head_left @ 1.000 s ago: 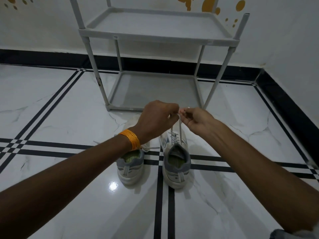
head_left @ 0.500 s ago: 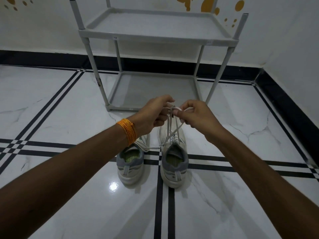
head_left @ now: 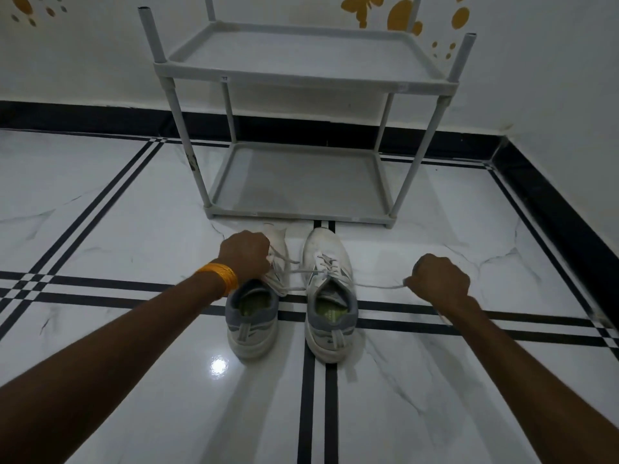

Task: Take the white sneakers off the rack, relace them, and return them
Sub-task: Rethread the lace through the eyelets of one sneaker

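Note:
Two white sneakers with grey heels stand side by side on the floor, toes toward the rack. My left hand point(head_left: 246, 254), with an orange band at the wrist, is closed on one end of the right sneaker's lace point(head_left: 303, 271) and covers the front of the left sneaker point(head_left: 252, 321). My right hand point(head_left: 440, 275) is closed on the other end of the lace, held out to the right of the right sneaker point(head_left: 330, 296). The lace runs taut sideways across that shoe's top eyelets. The grey two-shelf rack point(head_left: 301, 78) stands just beyond the shoes with nothing on it.
The floor is glossy white marble with black double stripes point(head_left: 316, 413) crossing under the shoes. A white wall with a black skirting point(head_left: 552, 209) runs behind the rack and along the right side.
My hands were together above the right sneaker holding the lace ends up. They have dropped and spread apart, left hand to the left and right hand far to the right, drawing the lace tight.

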A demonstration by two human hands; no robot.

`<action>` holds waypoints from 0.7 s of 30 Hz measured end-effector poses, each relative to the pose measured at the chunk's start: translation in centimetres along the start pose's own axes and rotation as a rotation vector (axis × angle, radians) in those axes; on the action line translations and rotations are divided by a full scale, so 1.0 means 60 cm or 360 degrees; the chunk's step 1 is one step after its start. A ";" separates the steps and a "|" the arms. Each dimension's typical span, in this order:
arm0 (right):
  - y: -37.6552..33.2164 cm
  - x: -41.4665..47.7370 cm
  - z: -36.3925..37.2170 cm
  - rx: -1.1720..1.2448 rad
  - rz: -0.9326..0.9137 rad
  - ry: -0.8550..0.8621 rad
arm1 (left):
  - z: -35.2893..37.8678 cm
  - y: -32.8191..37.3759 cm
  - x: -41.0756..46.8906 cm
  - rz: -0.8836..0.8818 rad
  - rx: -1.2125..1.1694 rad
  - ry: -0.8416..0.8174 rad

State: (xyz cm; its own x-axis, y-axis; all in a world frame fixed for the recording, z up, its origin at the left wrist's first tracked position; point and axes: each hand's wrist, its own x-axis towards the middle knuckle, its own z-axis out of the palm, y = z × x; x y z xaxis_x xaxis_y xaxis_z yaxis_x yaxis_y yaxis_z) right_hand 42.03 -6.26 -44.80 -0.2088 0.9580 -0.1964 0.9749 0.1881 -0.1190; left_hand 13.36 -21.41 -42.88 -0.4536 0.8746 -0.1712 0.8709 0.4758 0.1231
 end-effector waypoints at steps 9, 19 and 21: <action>-0.093 -0.040 0.027 0.0696 -0.0674 -0.0108 | 0.044 0.103 -0.003 0.0431 -0.0450 -0.0025; -0.121 -0.057 0.040 0.0288 -0.0914 -0.0044 | 0.078 0.097 -0.011 0.0343 -0.0692 0.0070; -0.111 -0.057 0.038 0.0218 -0.0929 0.0067 | 0.071 0.094 -0.010 0.0290 -0.0542 0.0070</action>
State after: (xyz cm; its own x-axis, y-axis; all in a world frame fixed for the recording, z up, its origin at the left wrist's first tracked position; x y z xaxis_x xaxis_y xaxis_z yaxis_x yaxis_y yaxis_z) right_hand 36.07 -11.30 -45.52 -0.7008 0.7130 -0.0227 0.6807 0.6589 -0.3203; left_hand 19.37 -19.64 -46.22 -0.3111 0.9474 -0.0753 0.8288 0.3092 0.4664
